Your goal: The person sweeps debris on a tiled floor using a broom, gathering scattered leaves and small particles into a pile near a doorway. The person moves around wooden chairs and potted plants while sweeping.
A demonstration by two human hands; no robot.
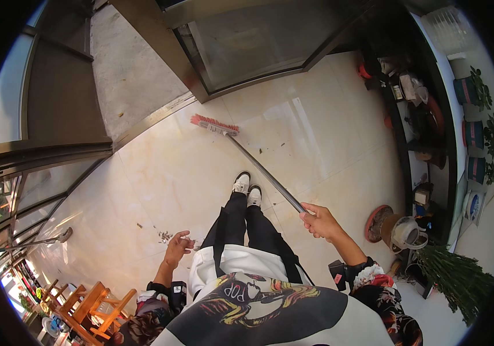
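Observation:
My right hand (319, 221) is closed around the upper end of a grey broom handle (268, 175). The handle slants away to the upper left, down to a broom head with red bristles (216, 124) on the glossy tiled floor, near the door threshold. My left hand (180, 245) holds nothing and hangs with its fingers loosely curled and apart. Beside it on the floor lies a small cluster of debris (165, 236). A few more bits (261, 151) are scattered between the broom head and the shelf side. My feet in white shoes (242, 183) stand close together below the broom head.
A metal-framed glass door (247, 52) stands at the top beside the concrete ground (139, 73) outside. Black shelving (407, 147) with potted plants (474, 134) runs along the right, near a bundle of green stalks (454, 272). Wooden stools (108, 309) are at lower left.

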